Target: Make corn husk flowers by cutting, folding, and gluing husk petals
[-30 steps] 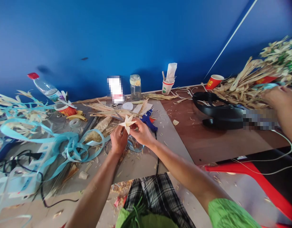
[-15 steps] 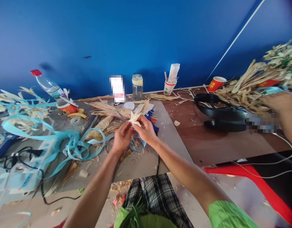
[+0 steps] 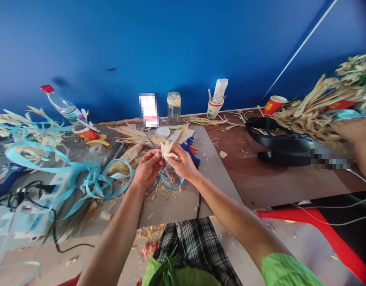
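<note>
Above the grey part of the table, my right hand (image 3: 183, 162) grips a pale corn-husk flower (image 3: 167, 149) between thumb and fingers, its pointed petals fanned upward. My left hand (image 3: 148, 167) is just left of it, thumb and fingertips pinched together near the flower's base. What the left fingertips hold, if anything, is too small to make out. Right behind my right hand lies a blue glue gun (image 3: 190, 151). Dry corn husks (image 3: 132, 135) are spread behind both hands, and a loop of light blue ribbon (image 3: 172, 183) lies below them.
Tangled blue ribbon (image 3: 95, 180), a white power strip (image 3: 59, 190) and black cables fill the left side. A bottle (image 3: 62, 104), a jar (image 3: 173, 111) and paper cups (image 3: 215, 108) stand along the wall. At right are a black headset (image 3: 278, 143) and another person's hand (image 3: 354, 133).
My left hand has shifted slightly left, away from the flower. The flower in my right hand has turned a little, its petals now pointing more upward.
</note>
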`<state>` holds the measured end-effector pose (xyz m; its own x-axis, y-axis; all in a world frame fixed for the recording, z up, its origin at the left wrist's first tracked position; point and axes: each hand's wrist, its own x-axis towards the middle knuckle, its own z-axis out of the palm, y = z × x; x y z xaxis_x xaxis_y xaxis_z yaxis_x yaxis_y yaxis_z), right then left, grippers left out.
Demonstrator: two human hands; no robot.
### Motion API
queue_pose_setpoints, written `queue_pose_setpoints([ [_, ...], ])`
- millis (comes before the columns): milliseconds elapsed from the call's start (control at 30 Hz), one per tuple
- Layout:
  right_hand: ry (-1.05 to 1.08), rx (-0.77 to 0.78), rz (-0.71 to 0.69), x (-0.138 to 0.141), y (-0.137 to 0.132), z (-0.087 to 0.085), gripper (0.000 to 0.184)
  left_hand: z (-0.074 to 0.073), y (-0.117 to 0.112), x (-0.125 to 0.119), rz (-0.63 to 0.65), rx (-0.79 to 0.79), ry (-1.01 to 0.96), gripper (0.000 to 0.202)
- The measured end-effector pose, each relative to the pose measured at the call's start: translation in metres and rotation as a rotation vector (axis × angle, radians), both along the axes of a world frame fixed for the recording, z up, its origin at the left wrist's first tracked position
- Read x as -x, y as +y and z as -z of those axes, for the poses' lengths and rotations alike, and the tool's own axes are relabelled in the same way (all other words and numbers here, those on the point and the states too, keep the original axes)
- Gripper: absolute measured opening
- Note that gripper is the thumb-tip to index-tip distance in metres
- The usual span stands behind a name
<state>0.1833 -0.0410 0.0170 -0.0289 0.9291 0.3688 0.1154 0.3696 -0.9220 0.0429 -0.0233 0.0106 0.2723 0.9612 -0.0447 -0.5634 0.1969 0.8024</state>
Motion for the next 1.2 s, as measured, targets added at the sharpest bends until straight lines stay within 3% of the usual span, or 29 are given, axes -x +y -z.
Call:
queue_pose_setpoints([
  [433, -0.033, -0.013, 0.02, -0.001, 0.002, 0.004, 0.011, 0.01, 0.002, 0.003, 0.097, 0.011, 0.026, 0.017],
  [700, -0.053, -0.092, 0.044, -0.002, 0.003, 0.004, 0.008, 0.008, -0.001, 0.0, 0.115, -0.023, 0.055, 0.026],
  [900, -0.019, -0.01, 0.027, -0.001, 0.003, 0.005, 0.01, 0.004, -0.003, -0.003, 0.12, -0.029, 0.091, 0.029],
  [1200, 0.123, 0.035, -0.042, -0.003, 0.013, 0.023, 0.017, 0.007, -0.002, -0.001, 0.131, -0.063, 0.193, 0.023],
])
